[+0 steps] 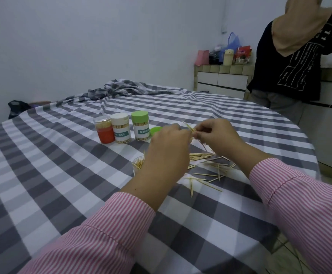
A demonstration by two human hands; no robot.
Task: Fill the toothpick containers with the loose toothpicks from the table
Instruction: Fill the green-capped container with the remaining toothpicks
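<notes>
Behind left hand and right hand pinching toothpicks, three capped containers

Your left hand and right hand are pinching a small bundle of toothpicks above loose toothpicks lying beside an open container.

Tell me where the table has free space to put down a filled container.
Bare cloth lies left of the open container and in front of the three closed containers. Right of it, under both hands, loose toothpicks crowd the cloth.
</notes>
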